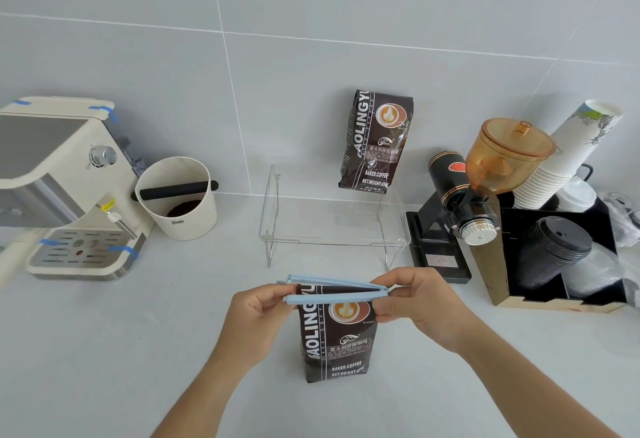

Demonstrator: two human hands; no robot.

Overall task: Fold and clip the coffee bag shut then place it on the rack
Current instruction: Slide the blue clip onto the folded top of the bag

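A dark brown coffee bag (337, 344) stands upright on the counter near me. A long light-blue clip (332, 288) straddles its folded top, its two arms still spread apart at the left end. My left hand (258, 313) pinches the bag's top left corner and the clip's open end. My right hand (412, 299) pinches the clip's hinged right end. Behind stands a clear acrylic rack (332, 226), and a second coffee bag (375, 141) leans on its back against the wall.
A cream espresso machine (65, 188) and a white knock box (178, 198) stand at the left. A black grinder with an amber hopper (485, 178), stacked paper cups (568, 153) and a box of black lids (554, 250) fill the right.
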